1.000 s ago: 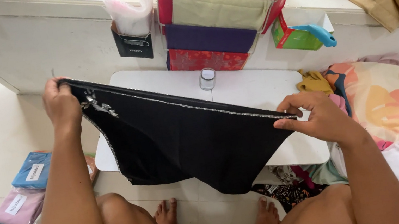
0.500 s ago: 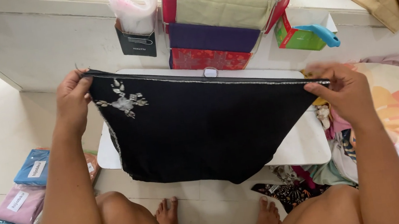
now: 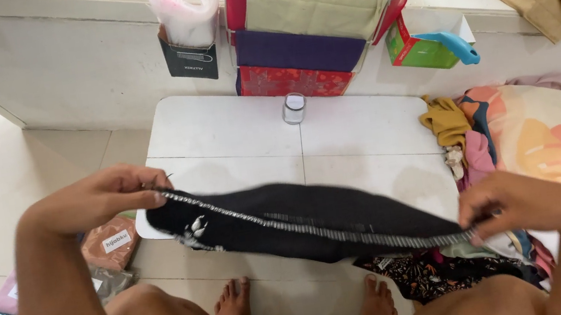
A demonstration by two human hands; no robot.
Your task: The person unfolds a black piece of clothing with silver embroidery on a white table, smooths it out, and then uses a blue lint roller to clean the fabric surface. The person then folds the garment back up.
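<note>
We hold a black cloth (image 3: 305, 224) stretched between both hands, above the near edge of a low white table (image 3: 231, 124). A second ago it hung down as a broad flat sheet; now it lies nearly level and bunched into a narrow band, its beaded silver edge running from one hand to the other, so the cloth has been tipped over or gathered lengthwise. Our left hand (image 3: 98, 199) pinches the left end between thumb and fingers; our right hand (image 3: 524, 202) is closed on the right end in the same way.

Beyond the table, against the white wall, stands a stack of fabric boxes (image 3: 319, 18): red on top, then beige, purple and patterned red. Left of the stack hangs a small black holder (image 3: 190, 58) stuffed with a pale plastic bag. A small glass jar (image 3: 294, 108) sits on the table's far edge. Left of the table, on the floor, lie flat labelled packets (image 3: 109, 242) in brown, pink and teal. Right of the table are heaped coloured clothes (image 3: 536, 134).
</note>
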